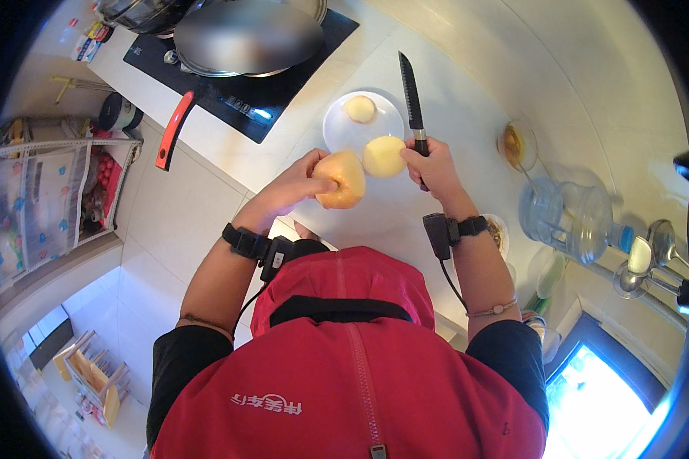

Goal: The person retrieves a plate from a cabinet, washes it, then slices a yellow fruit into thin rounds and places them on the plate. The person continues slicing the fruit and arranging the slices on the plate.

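My left hand (301, 181) holds a large, round, yellow-orange fruit (340, 179) with a pale cut face towards the right. In my right hand (434, 166) are a kitchen knife (411, 94) by its black handle, its dark blade pointing away from me, and a pale yellow slice (384, 156) pinched by the fingertips. The slice is beside the fruit, over the near edge of a white plate (336, 129). On the plate's far part lies a smaller pale round piece (360, 109).
A black cooktop (235, 103) with a pan stands far left, a red-and-black handle (175, 131) reaching past the counter edge. At right are a glass bowl (517, 144) of amber liquid, a clear water jug (577, 218) on its side, and metal ladles (660, 246).
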Available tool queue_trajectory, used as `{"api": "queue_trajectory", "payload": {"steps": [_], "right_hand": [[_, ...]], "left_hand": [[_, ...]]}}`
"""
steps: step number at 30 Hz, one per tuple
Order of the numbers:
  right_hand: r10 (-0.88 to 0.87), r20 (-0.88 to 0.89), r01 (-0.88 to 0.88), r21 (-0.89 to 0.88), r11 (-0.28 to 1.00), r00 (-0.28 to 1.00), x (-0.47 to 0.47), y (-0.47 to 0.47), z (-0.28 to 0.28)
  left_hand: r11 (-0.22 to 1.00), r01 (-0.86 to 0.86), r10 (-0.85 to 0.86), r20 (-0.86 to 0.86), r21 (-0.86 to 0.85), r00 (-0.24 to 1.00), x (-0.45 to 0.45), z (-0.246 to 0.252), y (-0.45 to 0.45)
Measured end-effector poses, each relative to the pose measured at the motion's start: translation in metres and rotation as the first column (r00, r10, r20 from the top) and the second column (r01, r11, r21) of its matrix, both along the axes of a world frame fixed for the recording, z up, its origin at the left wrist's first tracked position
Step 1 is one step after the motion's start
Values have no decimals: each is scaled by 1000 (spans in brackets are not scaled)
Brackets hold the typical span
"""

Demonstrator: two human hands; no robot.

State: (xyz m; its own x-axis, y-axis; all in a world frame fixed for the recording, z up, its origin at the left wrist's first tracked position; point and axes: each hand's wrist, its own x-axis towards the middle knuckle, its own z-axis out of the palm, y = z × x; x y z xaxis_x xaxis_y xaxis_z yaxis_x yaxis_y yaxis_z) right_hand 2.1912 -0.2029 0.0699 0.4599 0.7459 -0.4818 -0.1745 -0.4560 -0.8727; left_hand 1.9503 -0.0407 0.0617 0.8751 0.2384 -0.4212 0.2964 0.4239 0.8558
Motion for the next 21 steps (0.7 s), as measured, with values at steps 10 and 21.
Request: {"api": "queue_trajectory", "payload": {"steps": [10, 21], "right_hand": [[5, 412, 10, -35, 999, 911, 16, 14, -58], [466, 735, -439, -253, 862, 492, 20, 135, -89]], "left_hand": [[903, -369, 358, -89, -221, 929, -64, -28, 5], [889, -430, 399, -197, -155, 896, -99, -28, -9]]}}
